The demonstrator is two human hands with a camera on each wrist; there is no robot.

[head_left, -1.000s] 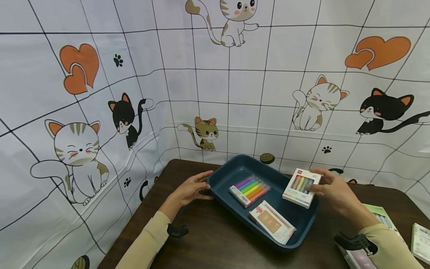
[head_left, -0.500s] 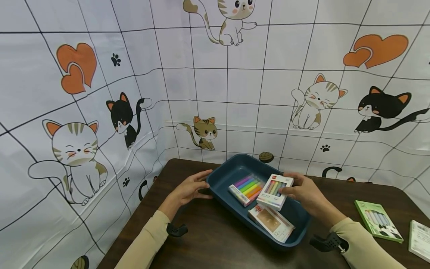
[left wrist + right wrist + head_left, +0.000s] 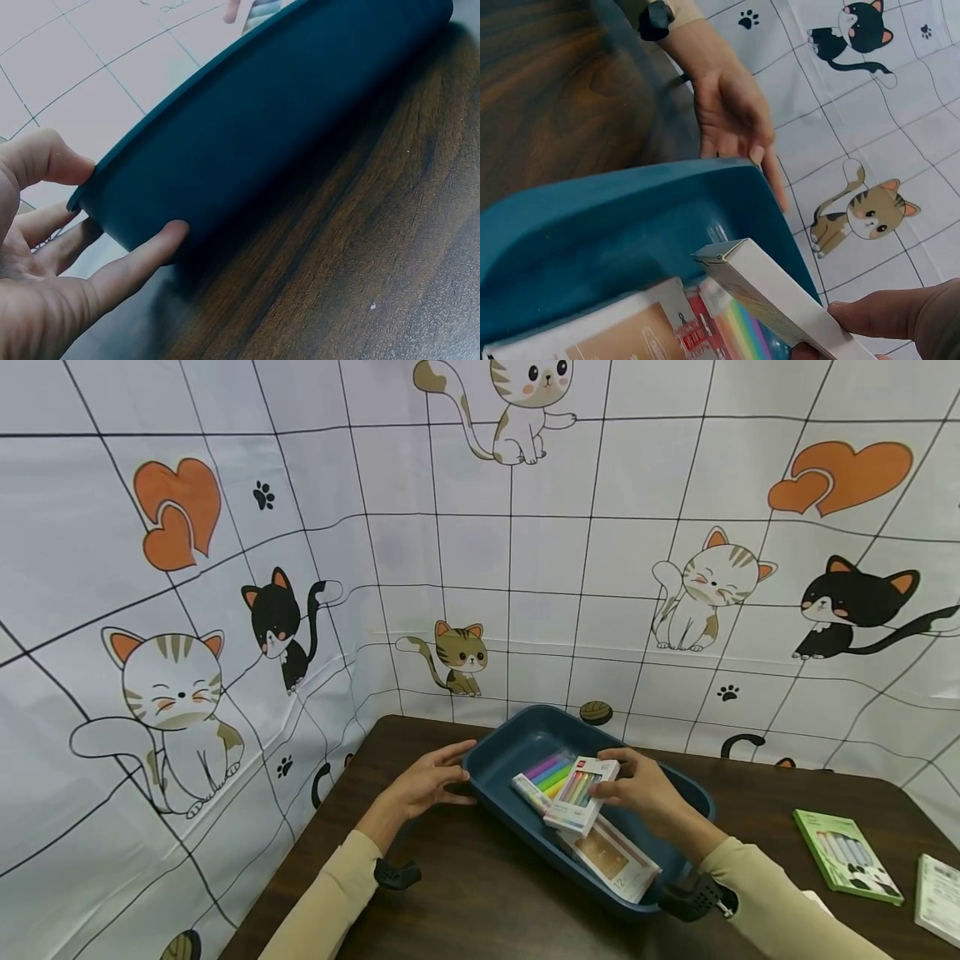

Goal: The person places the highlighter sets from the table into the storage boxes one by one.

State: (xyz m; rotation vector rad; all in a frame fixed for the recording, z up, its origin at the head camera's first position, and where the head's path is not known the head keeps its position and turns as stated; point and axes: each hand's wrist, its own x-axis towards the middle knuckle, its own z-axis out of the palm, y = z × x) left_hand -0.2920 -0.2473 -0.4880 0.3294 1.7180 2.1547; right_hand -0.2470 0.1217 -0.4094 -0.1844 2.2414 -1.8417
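Note:
My right hand (image 3: pixel 639 789) pinches a white windowed box (image 3: pixel 582 795) showing coloured sticks, tilted above the blue bin (image 3: pixel 517 737). The right wrist view shows a narrow side of this box (image 3: pixel 776 296) and part of the thumb. Below it in the bin lie a clear pack of rainbow-coloured sticks (image 3: pixel 551 772), partly covered, and a white box with a tan panel (image 3: pixel 611 858). My left hand (image 3: pixel 427 781) touches the bin's left corner with fingers spread. In the left wrist view, one straight finger (image 3: pixel 142 264) presses the outer wall and another meets the rim.
On the dark wooden table (image 3: pixel 450 893), a green box (image 3: pixel 847 856) with pictured sticks lies at the right. A whitish box (image 3: pixel 939 902) lies beyond it, cut off by the frame edge. A cat-patterned sheet (image 3: pixel 562 568) hangs behind and to the left.
My right hand has carried the white windowed box leftward, from the bin's right side to above the rainbow pack. My left hand has stayed at the bin's corner.

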